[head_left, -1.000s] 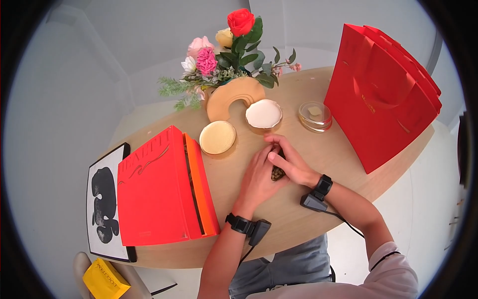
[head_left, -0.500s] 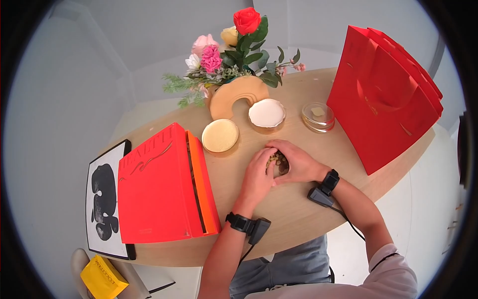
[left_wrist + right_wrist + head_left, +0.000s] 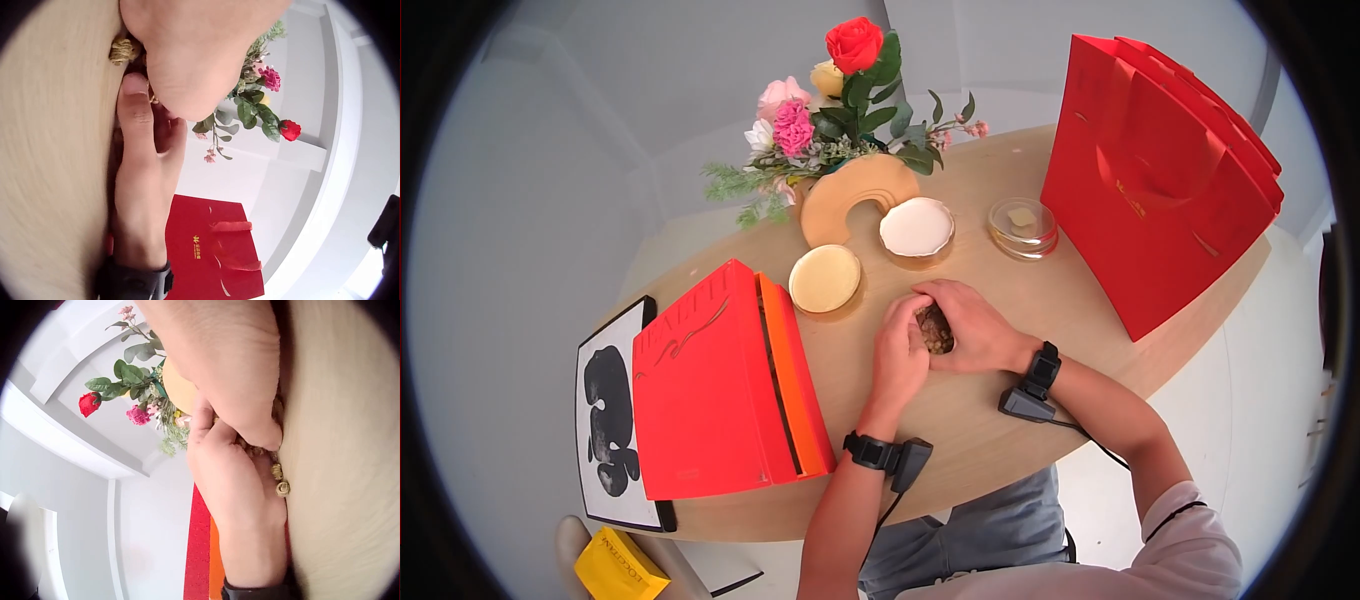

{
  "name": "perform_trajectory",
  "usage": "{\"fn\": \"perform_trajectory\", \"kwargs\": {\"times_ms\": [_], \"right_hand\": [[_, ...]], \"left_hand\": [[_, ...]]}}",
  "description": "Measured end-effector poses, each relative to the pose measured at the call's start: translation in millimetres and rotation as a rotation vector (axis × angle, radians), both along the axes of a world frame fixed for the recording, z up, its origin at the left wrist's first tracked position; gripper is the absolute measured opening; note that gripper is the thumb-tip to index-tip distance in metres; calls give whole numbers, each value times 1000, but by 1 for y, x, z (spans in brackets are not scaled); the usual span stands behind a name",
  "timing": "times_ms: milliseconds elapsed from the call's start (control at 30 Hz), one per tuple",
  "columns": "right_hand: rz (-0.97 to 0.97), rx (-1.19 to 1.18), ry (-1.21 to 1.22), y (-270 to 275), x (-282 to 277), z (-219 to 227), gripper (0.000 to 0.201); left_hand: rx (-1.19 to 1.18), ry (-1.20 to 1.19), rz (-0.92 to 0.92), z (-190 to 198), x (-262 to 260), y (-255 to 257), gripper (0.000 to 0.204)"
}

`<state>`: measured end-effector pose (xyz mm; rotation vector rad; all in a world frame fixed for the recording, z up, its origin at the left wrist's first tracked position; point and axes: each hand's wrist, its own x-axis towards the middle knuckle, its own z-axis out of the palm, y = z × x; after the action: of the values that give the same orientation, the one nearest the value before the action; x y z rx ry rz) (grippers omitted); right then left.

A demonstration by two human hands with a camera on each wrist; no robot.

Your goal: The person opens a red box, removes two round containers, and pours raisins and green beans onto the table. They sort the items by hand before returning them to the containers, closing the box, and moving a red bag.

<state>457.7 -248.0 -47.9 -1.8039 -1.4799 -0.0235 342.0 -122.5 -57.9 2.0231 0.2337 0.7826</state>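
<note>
A small heap of dried, tightly coiled brown-gold pieces [image 3: 936,332] lies on the table between the two hands. My left hand [image 3: 898,352] curves round its left side, and my right hand [image 3: 978,332] cups it from the right; their fingertips meet at the far side. Most of the heap is hidden beneath the palms and fingers. One coiled piece [image 3: 124,51] shows on the tabletop past the thumb in the left wrist view. In the right wrist view, a loose coil [image 3: 282,489] sits low against the table beside the hands.
Beyond the hands stand a gold-topped round tin [image 3: 825,278], a white-topped one [image 3: 917,228] and a clear round container [image 3: 1022,230]. A red box [image 3: 700,390] overlaps a framed picture [image 3: 608,430] at left. A red paper bag [image 3: 1160,190] stands right; flowers [image 3: 792,128] stand at the back.
Both hands have opened from nearly covering the coiled pieces to cupping them from the sides, so more of the heap shows. The head view has shifted slightly.
</note>
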Motion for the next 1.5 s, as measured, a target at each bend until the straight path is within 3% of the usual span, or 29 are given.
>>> {"fn": "perform_trajectory", "kwargs": {"times_ms": [200,300,467,600,767,800,867,1067,1367,1500], "right_hand": [[41,-13,146,-5,10,-1,76],[6,-36,65,-7,13,-1,74],[20,-89,140,-9,16,1,64],[25,4,99,-8,19,-7,57],[11,33,131,-6,19,-10,47],[11,33,132,-6,20,-9,47],[22,21,160,-7,19,-8,45],[40,57,191,-6,20,-12,42],[10,81,334,-3,18,-14,39],[-1,68,322,-3,19,-10,38]], "left_hand": [[-63,77,-34,1,-6,3,39],[100,78,-47,4,-12,3,41],[181,82,-220,11,-16,7,74],[194,190,-244,19,-19,2,90],[185,236,-293,27,-28,0,132],[184,237,-293,26,-31,-2,132],[337,201,-268,24,-40,-6,150],[580,368,-258,39,-57,-26,153],[636,452,27,33,-37,-29,143],[584,410,57,26,-16,-15,143]]}}
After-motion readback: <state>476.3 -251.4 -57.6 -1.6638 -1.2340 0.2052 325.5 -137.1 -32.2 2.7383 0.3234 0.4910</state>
